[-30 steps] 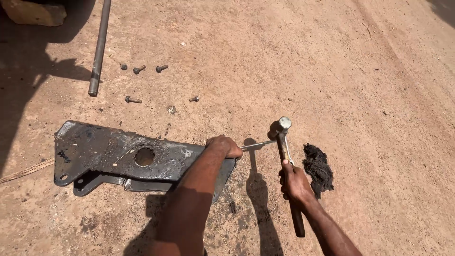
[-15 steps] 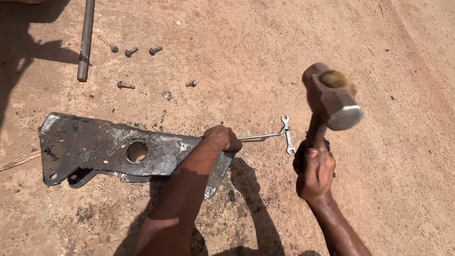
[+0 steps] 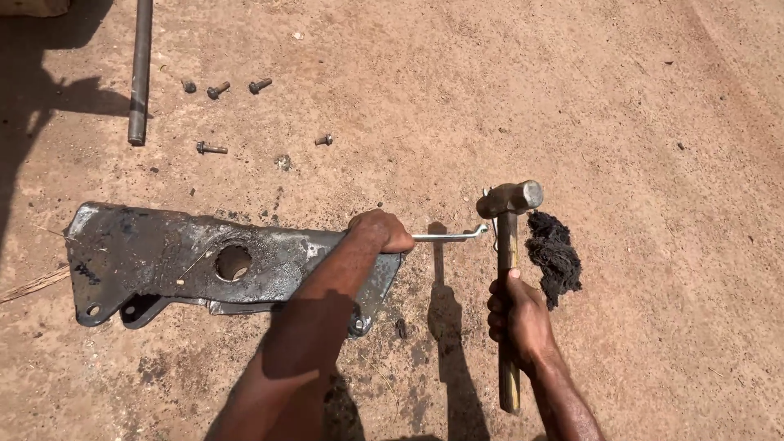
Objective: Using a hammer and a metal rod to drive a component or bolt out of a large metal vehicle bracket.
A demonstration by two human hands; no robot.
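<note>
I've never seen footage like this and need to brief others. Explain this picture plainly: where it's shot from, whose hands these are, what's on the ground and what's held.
The picture comes from a camera worn on a person's head, looking down at their own two bare hands. No machine is involved. The left hand grips a slim silver wrench at the end of a dark, greasy metal bracket lying on the reddish dirt ground. The right hand holds a wooden-handled hammer, its head at the wrench's far end. Beside it lies a black rag. Farther off are several loose bolts and a metal rod.
</note>
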